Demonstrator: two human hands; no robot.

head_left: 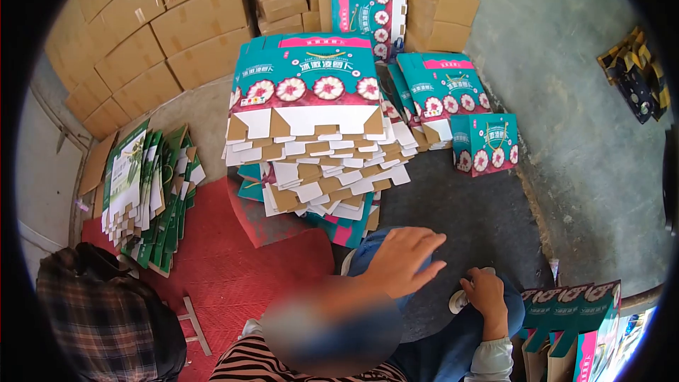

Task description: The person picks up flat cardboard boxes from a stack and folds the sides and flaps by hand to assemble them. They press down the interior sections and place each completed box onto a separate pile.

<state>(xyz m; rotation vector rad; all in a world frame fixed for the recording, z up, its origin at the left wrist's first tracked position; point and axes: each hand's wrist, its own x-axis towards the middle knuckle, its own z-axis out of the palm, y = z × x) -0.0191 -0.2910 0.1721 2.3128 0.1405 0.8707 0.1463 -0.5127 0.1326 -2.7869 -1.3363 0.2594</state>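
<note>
My left hand (403, 262) is stretched out over my left knee, fingers extended and thumb apart, holding nothing. Beyond it rises a tall stack of flat teal-and-pink printed cartons (311, 88), their white and brown flaps fanned toward me. My right hand (488, 293) rests by my right knee with its fingers loosely bent and a gap between them; I see nothing in it. A few folded teal gift boxes (566, 311) stand upright near my right arm. The area by my left forearm is blurred.
Brown cardboard boxes (205, 14) line the back wall. Green-and-white flat cartons (152, 191) lean at the left, above a plaid garment (95, 318). More teal cartons (453, 92) and one standing teal box (488, 145) are right of the stack. A dark-and-gold bag (636, 78) lies far right.
</note>
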